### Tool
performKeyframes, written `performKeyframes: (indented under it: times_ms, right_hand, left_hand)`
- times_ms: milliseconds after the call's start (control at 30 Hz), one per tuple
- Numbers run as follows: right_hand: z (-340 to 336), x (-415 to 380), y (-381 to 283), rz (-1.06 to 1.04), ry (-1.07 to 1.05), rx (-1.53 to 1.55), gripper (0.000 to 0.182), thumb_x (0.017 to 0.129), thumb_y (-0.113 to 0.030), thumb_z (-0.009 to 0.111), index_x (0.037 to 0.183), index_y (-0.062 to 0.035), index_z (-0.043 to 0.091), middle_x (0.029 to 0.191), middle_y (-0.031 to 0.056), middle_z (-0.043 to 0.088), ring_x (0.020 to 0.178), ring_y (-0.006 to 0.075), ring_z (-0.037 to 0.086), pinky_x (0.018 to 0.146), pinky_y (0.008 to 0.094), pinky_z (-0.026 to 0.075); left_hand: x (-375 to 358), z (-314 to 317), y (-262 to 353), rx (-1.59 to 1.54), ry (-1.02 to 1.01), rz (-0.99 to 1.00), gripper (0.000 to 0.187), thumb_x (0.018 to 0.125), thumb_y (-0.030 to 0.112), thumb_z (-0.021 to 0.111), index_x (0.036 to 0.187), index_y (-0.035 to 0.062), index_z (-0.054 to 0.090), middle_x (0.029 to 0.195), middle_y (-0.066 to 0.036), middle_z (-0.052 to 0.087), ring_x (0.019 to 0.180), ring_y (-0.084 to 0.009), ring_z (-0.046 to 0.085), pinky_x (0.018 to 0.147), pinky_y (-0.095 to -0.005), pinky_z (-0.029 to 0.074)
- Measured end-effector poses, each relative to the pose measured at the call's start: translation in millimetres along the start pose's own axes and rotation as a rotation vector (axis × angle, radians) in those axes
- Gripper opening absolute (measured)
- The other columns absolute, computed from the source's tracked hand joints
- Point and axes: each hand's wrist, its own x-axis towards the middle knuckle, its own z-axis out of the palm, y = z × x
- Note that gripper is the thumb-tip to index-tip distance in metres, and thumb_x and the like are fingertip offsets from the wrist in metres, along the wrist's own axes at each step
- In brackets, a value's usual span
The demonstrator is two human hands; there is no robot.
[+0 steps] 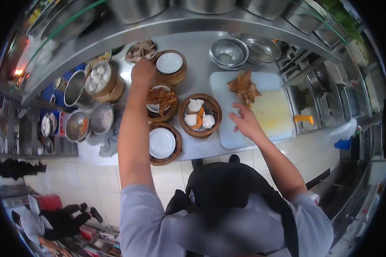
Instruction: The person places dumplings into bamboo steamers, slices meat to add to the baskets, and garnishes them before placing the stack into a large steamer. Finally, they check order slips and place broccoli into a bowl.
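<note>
Bamboo steamers, metal bowls (some nested) and a steel shelf mark this as a commercial kitchen.

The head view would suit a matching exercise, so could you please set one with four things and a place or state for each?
1. Pleated dumplings
2. Left hand
3. Grey cloth
4. Right hand

A. At the pale slices
B. Empty, at the cutting board
C. Crumpled
D. In a bamboo steamer

Pairs: 1-D, 2-A, 3-C, 4-B
</note>
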Motion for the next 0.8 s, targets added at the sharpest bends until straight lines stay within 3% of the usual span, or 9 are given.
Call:
performKeyframes:
  times_ms: [133, 200, 267, 333, 433, 533, 600, 733, 800]
  right_hand:
    - [-47.7, -37.0, 33.9, 0.016, 0.173, -0.053, 0.047, 0.090, -0.019, 0.064, 0.130, 0.0014, 0.053, 0.108, 0.0256, 0.062, 0.056, 0.0160, 0.061, 0.053, 0.0292, 0.051]
    - [-77.3, -60.7, 56.3, 0.151, 0.169, -0.221, 0.037, 0.088, -0.022, 0.064, 0.118, -0.0006, 0.062, 0.103, 0.0251, 0.067, 0.073, 0.0217, 0.069, 0.067, 0.0367, 0.055]
    - [-105.4, -80.5, 85.4, 0.097, 0.327, -0.307, 0.033, 0.087, -0.020, 0.063, 0.114, -0.0006, 0.063, 0.099, 0.0229, 0.069, 0.076, 0.0244, 0.068, 0.071, 0.0384, 0.054]
    - [-137.6, -89.8, 96.7, 0.019, 0.438, -0.419, 0.029, 0.087, -0.019, 0.063, 0.109, -0.0006, 0.065, 0.095, 0.0207, 0.070, 0.078, 0.0271, 0.067, 0.076, 0.0401, 0.053]
    - [-185.9, -76.4, 94.0, -0.100, 0.527, -0.542, 0.027, 0.086, -0.018, 0.062, 0.107, -0.0009, 0.066, 0.098, 0.0206, 0.070, 0.087, 0.0340, 0.066, 0.080, 0.0396, 0.051]
    - [-228.6, -30.3, 95.9, -0.395, 0.487, -1.048, 0.025, 0.086, -0.017, 0.064, 0.106, -0.0034, 0.069, 0.097, 0.0159, 0.071, 0.078, 0.0326, 0.065, 0.070, 0.0408, 0.051]
    - [-248.6, 1.3, 106.2, 0.006, 0.053, -1.725, 0.030, 0.086, -0.021, 0.063, 0.111, -0.0087, 0.072, 0.111, 0.0140, 0.071, 0.094, 0.0303, 0.068, 0.077, 0.0418, 0.053]
    - [-262.0, 27.1, 129.6, 0.454, -0.203, -1.660, 0.035, 0.086, -0.024, 0.062, 0.116, -0.0098, 0.072, 0.121, 0.0116, 0.069, 0.108, 0.0275, 0.067, 0.083, 0.0417, 0.053]
    - [-268.6, 48.4, 181.4, 0.437, -0.235, -1.491, 0.037, 0.086, -0.025, 0.062, 0.117, -0.0061, 0.071, 0.123, 0.0107, 0.069, 0.110, 0.0264, 0.067, 0.085, 0.0420, 0.054]
  left_hand:
    - [73.7, 70.5, -34.3, -0.007, -0.388, 0.030, 0.030, 0.087, 0.016, 0.051, 0.099, -0.0027, 0.071, 0.108, -0.028, 0.068, 0.104, -0.0418, 0.066, 0.091, -0.0480, 0.052]
    - [89.3, 105.4, -61.7, 0.181, -0.193, 0.177, 0.031, 0.087, 0.016, 0.052, 0.101, -0.0044, 0.071, 0.109, -0.028, 0.067, 0.104, -0.0399, 0.066, 0.092, -0.0475, 0.052]
    - [80.3, 83.0, -33.5, 0.346, -0.315, 0.312, 0.031, 0.087, 0.014, 0.058, 0.109, -0.0064, 0.066, 0.114, -0.028, 0.065, 0.109, -0.0382, 0.063, 0.094, -0.0457, 0.050]
    - [22.5, 39.0, 41.0, 0.073, -0.005, 0.318, 0.037, 0.088, 0.013, 0.057, 0.118, -0.0080, 0.060, 0.123, -0.027, 0.062, 0.113, -0.0383, 0.061, 0.096, -0.0452, 0.049]
    - [-30.6, 51.8, 138.9, -0.206, -0.013, 0.763, 0.043, 0.085, 0.005, 0.052, 0.126, -0.0073, 0.053, 0.126, -0.028, 0.059, 0.118, -0.0405, 0.058, 0.101, -0.0452, 0.046]
    - [-81.9, 59.6, 235.0, 0.040, -0.627, 0.720, 0.062, 0.078, 0.010, 0.063, 0.136, -0.0040, 0.046, 0.134, -0.028, 0.054, 0.123, -0.0395, 0.054, 0.107, -0.0425, 0.043]
    - [-98.3, 75.8, 261.2, -0.151, -0.635, 0.632, 0.075, 0.073, 0.017, 0.072, 0.140, -0.0017, 0.042, 0.137, -0.026, 0.053, 0.123, -0.0398, 0.054, 0.105, -0.0424, 0.044]
    - [-96.6, 107.4, 275.9, -0.269, -0.502, 0.612, 0.081, 0.069, 0.020, 0.078, 0.140, -0.0004, 0.043, 0.136, -0.022, 0.054, 0.118, -0.0350, 0.059, 0.100, -0.0393, 0.048]
    - [-99.4, 100.1, 286.0, -0.515, -0.852, 0.322, 0.076, 0.074, 0.017, 0.077, 0.140, -0.0003, 0.043, 0.129, -0.016, 0.058, 0.112, -0.0271, 0.061, 0.091, -0.0343, 0.052]
